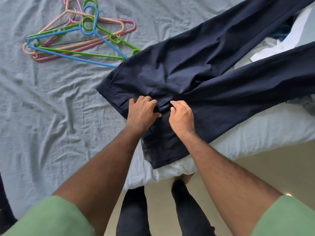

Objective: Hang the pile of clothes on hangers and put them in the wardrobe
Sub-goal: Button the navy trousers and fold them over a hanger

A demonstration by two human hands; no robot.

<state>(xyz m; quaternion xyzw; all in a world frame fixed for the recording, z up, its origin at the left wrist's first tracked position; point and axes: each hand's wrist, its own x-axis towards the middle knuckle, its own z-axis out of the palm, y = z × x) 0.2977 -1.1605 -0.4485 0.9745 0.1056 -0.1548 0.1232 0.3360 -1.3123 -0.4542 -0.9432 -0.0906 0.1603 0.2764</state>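
With the left hand (142,111) and right hand (181,116) both pinching the waistband of the dark navy cotton trousers (196,72) spread on the bed, uneven pulling could crease them before hanging

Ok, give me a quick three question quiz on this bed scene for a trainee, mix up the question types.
1. True or false: the navy trousers are already on a hanger.
2. Which hanger lies on top of the hanger pile? A) blue hanger B) pink C) beige
3. Fill in: both the left hand and the right hand work at the trousers' ____ end.

Key: 1 false, they lie flat on the bed sheet. 2 A. 3 waist.
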